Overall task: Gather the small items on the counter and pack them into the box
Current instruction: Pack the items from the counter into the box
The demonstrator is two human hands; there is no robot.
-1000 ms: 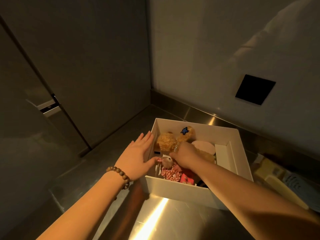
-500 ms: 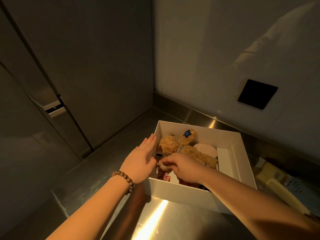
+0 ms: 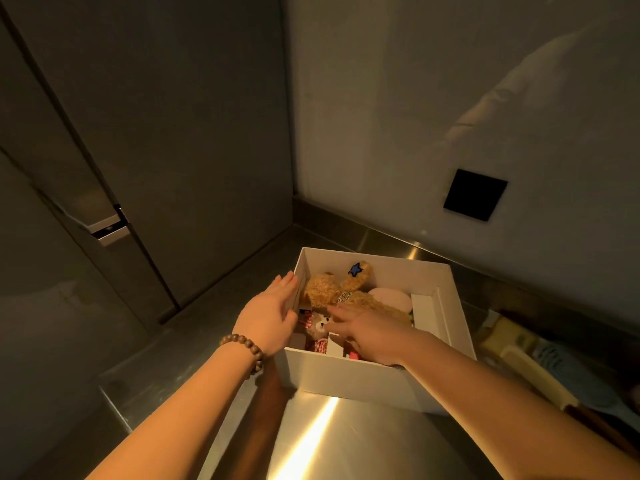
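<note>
A white box [image 3: 346, 379] is sitting on the steel counter [image 3: 339, 445] at lower centre of the frame, its right rear corner reaching toward the wall. The left hand [image 3: 268, 320] is lying flat against the outside of the box's left wall, fingers extended and spread loose, gripping nothing; a beaded bracelet [image 3: 244, 349] is circling its wrist. The right hand [image 3: 369, 332] is reaching over the near wall into the box, palm down, fingers stretched toward the left; its underside is hidden, so I cannot tell whether it is pinching anything. Inside, a tan plush bear [image 3: 332, 289] with a blue star [image 3: 355, 270] is lying across the far half, partly covered by the right hand. A smaller plush face [image 3: 320, 323] is peeking out beside the fingertips, above red-and-white items too dim to identify. At the right edge of the frame, pale objects on the counter are lying blurred and cut off.
</note>
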